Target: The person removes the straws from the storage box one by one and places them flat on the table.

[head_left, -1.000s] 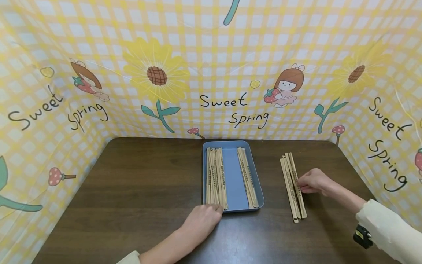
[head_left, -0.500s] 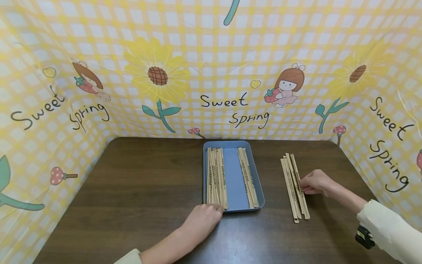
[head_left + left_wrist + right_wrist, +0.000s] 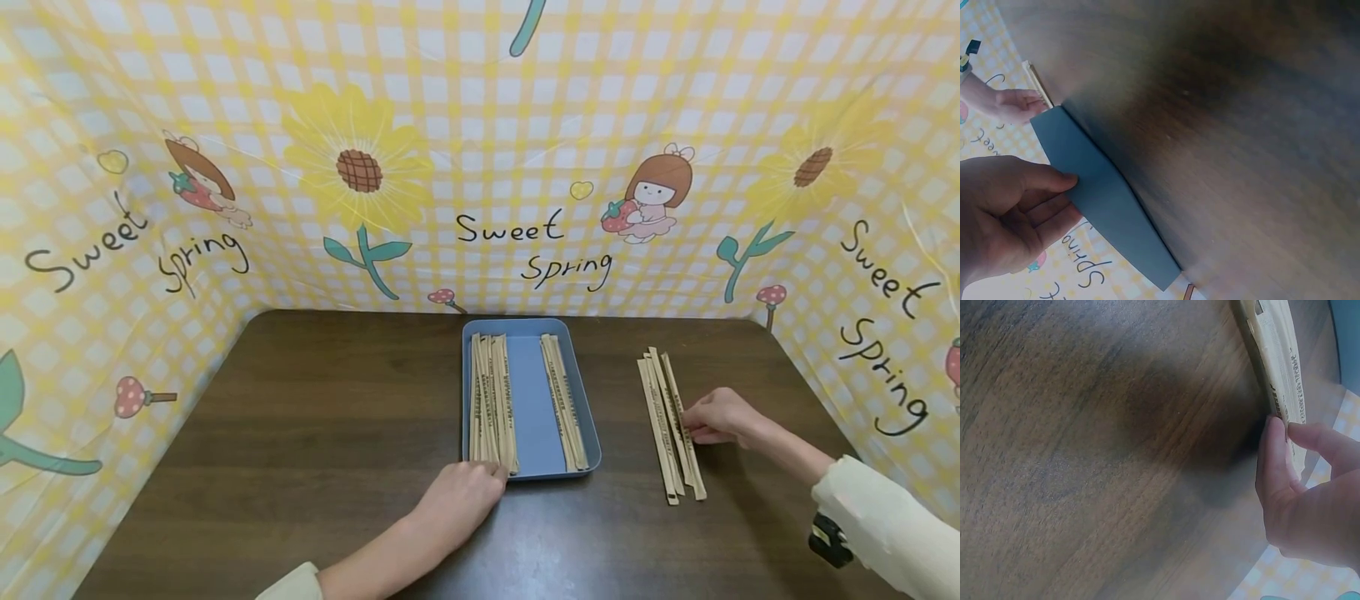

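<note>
A blue tray [image 3: 531, 408] lies on the table with long, slim paper-wrapped sticks inside: a wider bundle [image 3: 491, 404] along its left side and a narrower one [image 3: 564, 404] at the right. My left hand [image 3: 463, 497] grips the tray's near wall; in the left wrist view the thumb lies against the wall's outside [image 3: 1110, 197]. Right of the tray, my right hand [image 3: 722, 417] pinches the rightmost paper-wrapped stick [image 3: 696, 479] between thumb and fingers. Alongside it lie a few more wrapped sticks [image 3: 660, 437], slightly fanned. Printed lettering shows on the wrapper [image 3: 1294, 369] in the right wrist view.
The dark wooden table [image 3: 322, 400] runs back to a yellow checked cloth [image 3: 480, 150] that stands behind it and along both sides. A small black device [image 3: 830, 539] sits at the right wrist, below the cream sleeve [image 3: 888, 525].
The rightmost stick has shifted slightly right and toward me, widening the gap from its neighbours, with my right hand on it. My left hand and the tray stay in place.
</note>
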`<state>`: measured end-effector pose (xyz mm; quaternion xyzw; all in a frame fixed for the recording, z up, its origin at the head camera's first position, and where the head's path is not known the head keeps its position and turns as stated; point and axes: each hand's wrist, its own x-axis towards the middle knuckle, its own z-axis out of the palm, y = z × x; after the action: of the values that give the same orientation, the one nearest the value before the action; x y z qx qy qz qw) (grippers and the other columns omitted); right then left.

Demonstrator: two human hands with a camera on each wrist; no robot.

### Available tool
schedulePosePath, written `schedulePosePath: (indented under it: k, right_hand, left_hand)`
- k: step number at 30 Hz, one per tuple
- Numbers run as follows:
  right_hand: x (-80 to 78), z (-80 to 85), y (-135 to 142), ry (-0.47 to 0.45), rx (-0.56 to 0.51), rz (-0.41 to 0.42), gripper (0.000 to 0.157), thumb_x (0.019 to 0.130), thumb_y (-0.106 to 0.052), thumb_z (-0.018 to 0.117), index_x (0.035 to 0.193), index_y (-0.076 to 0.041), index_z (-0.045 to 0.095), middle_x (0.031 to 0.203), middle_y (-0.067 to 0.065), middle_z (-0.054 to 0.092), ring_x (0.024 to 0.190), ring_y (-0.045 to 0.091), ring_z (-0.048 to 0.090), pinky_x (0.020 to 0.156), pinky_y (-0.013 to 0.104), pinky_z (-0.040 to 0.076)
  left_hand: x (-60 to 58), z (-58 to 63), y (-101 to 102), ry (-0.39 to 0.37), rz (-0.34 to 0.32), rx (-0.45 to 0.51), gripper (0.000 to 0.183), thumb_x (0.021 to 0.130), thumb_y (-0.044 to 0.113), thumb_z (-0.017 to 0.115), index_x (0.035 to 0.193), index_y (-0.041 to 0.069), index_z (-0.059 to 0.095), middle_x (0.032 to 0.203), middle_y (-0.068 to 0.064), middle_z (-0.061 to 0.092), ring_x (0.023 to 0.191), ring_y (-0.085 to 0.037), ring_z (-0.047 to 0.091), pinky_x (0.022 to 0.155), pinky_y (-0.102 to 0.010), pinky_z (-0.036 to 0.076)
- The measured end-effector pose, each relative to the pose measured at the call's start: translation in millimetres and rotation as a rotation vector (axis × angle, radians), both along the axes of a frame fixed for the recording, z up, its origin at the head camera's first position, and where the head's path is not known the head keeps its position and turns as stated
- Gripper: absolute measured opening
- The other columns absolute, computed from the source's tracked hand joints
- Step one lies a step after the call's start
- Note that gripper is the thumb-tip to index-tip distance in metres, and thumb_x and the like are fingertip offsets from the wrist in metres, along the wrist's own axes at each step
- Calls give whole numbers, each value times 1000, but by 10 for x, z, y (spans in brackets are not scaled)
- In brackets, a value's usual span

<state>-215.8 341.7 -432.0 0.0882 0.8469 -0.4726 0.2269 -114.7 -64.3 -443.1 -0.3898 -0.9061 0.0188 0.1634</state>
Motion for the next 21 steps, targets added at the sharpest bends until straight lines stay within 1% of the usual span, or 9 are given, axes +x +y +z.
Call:
schedulePosePath:
  k: [7,13,21]
  right_hand:
    - [-9,-24,7,0,-14,9,28,94,-1,58,109,24,58,86,14,67,74,19,68,70,32,60]
    - [-10,-36,3,4,-28,5,27,94,0,60,109,23,59,84,11,67,73,16,68,69,30,59]
    - [-2,-15,2,1,-52,-10,23,93,3,60,105,23,59,82,10,68,71,16,69,69,30,59]
  left_hand:
    - [5,-7,-4,-5,6,-2,12,79,-4,75,82,7,70,73,-1,65,64,-14,65,51,-26,53]
    - [11,-9,-8,-6,9,-3,12,79,-3,75,82,7,69,73,-1,64,65,-15,65,51,-27,53]
    - [6,-10,-9,-11,5,2,12,79,-3,75,82,7,70,73,-1,65,66,-15,66,51,-27,53]
